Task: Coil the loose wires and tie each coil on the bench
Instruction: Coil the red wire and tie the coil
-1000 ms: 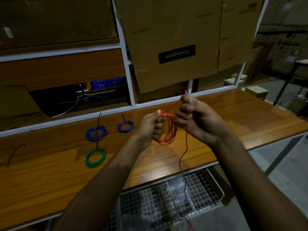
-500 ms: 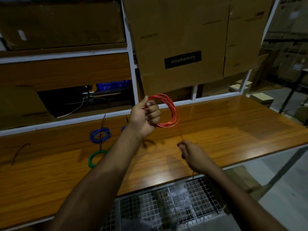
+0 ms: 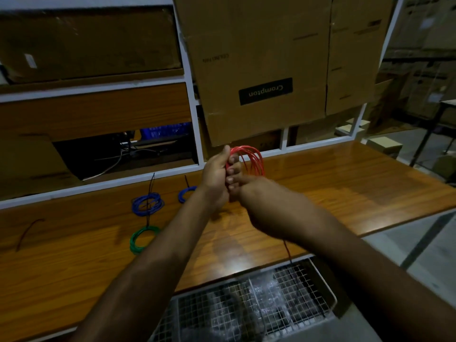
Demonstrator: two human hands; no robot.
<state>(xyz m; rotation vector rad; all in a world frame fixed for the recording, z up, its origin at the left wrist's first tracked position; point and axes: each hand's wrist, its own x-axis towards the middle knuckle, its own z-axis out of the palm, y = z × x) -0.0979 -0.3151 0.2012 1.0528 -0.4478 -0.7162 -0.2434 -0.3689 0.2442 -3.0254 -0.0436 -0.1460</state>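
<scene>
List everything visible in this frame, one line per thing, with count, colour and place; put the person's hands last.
red wire coil: 1, red, held above the bench, a loose tail hanging toward the basket
blue wire coils: 2, blue, lying on the bench at left; the smaller one partly hidden by the left arm
green wire coil: 1, green, on the bench nearer than the larger blue coil
dark loose wire: 1, dark, far left of the bench
bench: 1, brown wood
wire basket: 1, white mesh, below the bench's front edge
cardboard boxes: several, brown, on the shelving behind
left hand: 1, grips the red coil
right hand: 1, right of the left hand, below the coil; grip hidden
</scene>
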